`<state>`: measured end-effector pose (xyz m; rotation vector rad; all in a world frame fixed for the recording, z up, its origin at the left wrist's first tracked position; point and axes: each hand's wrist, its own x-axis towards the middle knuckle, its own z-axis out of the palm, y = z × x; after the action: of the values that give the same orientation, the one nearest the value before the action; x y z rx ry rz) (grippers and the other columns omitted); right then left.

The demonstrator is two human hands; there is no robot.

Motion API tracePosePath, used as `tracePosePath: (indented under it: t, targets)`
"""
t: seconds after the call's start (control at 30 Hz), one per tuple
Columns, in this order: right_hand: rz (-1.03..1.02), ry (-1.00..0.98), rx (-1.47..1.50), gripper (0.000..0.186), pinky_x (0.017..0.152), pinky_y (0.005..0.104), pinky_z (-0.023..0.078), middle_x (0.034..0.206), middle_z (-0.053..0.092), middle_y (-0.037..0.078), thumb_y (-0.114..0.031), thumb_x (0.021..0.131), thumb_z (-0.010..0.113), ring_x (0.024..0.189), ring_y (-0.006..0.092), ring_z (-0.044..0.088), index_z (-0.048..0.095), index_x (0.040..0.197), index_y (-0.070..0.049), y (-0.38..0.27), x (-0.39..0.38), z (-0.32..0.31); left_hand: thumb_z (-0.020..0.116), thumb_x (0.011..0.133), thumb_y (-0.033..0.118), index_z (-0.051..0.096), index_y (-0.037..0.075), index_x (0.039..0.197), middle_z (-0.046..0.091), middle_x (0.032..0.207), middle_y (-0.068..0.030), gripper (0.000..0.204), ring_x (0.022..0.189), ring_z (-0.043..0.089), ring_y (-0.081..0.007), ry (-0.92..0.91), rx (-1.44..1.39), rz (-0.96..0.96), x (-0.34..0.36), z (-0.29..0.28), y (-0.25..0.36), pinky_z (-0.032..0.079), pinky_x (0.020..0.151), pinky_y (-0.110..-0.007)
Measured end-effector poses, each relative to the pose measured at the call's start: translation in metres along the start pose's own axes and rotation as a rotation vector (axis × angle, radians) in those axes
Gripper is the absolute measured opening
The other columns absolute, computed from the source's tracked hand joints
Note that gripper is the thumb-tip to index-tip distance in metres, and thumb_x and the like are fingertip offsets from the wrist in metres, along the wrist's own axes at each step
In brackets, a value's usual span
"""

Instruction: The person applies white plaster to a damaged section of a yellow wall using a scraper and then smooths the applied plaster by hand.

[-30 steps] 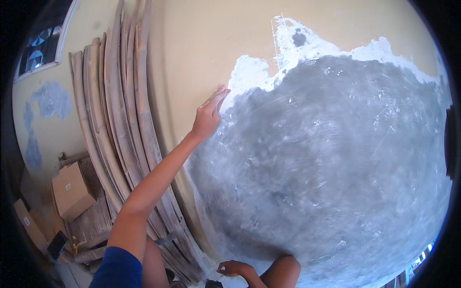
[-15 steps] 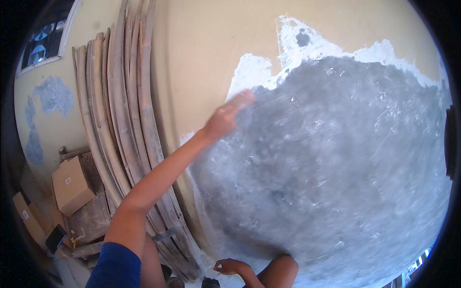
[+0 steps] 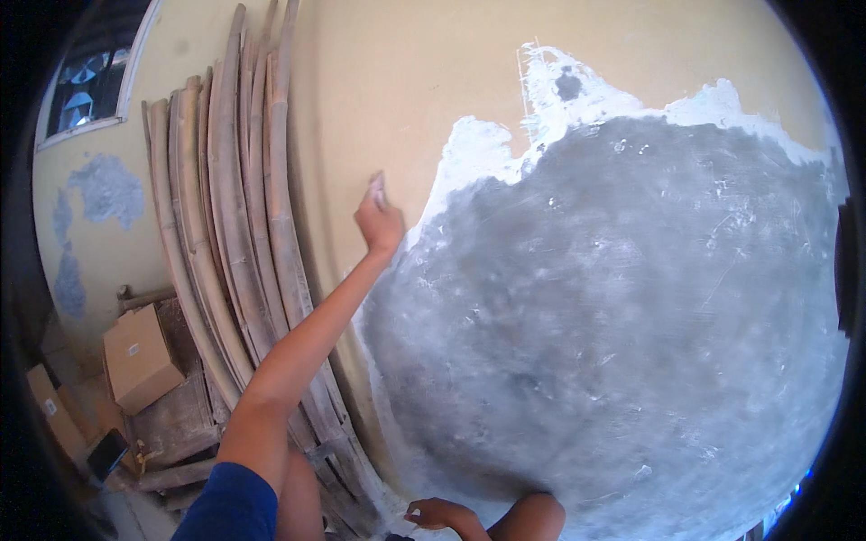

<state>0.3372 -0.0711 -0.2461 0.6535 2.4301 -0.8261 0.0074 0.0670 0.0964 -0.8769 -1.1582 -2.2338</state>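
Note:
My left hand (image 3: pixel 379 221) is up at the painted cream wall (image 3: pixel 370 90), just left of the patch's jagged white border (image 3: pixel 476 149). Its fingers are closed, and a small pale shape shows at their tips; whether it is a held piece or dusty fingers I cannot make out. To the right spreads a big grey plastered patch (image 3: pixel 595 288), smeared with whitish dust and fine scratches. Low in the picture, my right hand (image 3: pixel 436 513) hangs beside my bent knee (image 3: pixel 532 518), fingers loosely curled in, nothing visible in them.
Several long bamboo poles (image 3: pixel 236 207) lean on the wall left of my arm. Beyond them, a cardboard box (image 3: pixel 138 358) rests on a worn wooden surface (image 3: pixel 176 437), with a dark phone-like object (image 3: pixel 108 453) nearby. A window (image 3: pixel 88 86) is at upper left.
My left hand has moved left, off the upper left edge of the grey patch and onto the cream paint. My right hand stays by the knee. The view has shifted slightly.

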Motion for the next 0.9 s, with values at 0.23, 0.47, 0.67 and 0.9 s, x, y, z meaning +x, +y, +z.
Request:
tracePosePath:
  t: [0.23,0.47,0.67,0.9]
  targets:
    - [-0.007,-0.042,-0.013,0.046,0.085,0.0432,0.043,0.104,0.06,0.018,-0.048,0.088,0.044,0.099,0.0364,0.055,0.055,0.11,-0.01,-0.009,-0.003,0.0,0.035,0.071,-0.016,0.051,0.003,0.12,0.051,0.123,-0.0166,0.055,0.119,0.045,-0.0266,-0.329,-0.131,0.41,-0.042,0.004,0.088,0.036,0.1,-0.032]
    - [0.079,-0.078,0.008,0.048,0.087,0.0436,0.042,0.107,0.059,0.019,-0.048,0.088,0.044,0.103,0.0357,0.053,0.054,0.113,-0.008,-0.013,-0.009,-0.003,0.034,0.071,-0.018,0.051,0.005,0.12,0.048,0.124,-0.0183,0.057,0.119,0.044,-0.0268,-0.464,-0.063,0.629,0.001,-0.014,0.046,0.037,0.099,-0.034]
    - [0.064,-0.035,-0.027,0.043,0.084,0.0401,0.043,0.105,0.059,0.019,-0.044,0.089,0.043,0.099,0.0349,0.055,0.054,0.114,-0.011,-0.015,-0.007,-0.006,0.036,0.07,-0.014,0.053,-0.002,0.114,0.052,0.118,-0.0206,0.048,0.112,0.05,-0.0298,-0.195,0.254,0.28,0.024,-0.04,-0.029,0.04,0.096,-0.035]
    - [0.015,0.007,-0.023,0.042,0.084,0.0409,0.043,0.105,0.059,0.019,-0.043,0.089,0.045,0.099,0.0356,0.055,0.054,0.114,-0.01,-0.013,-0.007,-0.002,0.038,0.068,-0.016,0.053,-0.003,0.113,0.052,0.117,-0.0214,0.049,0.113,0.049,-0.029,-0.313,0.013,0.332,-0.005,-0.008,0.064,0.04,0.096,-0.034]
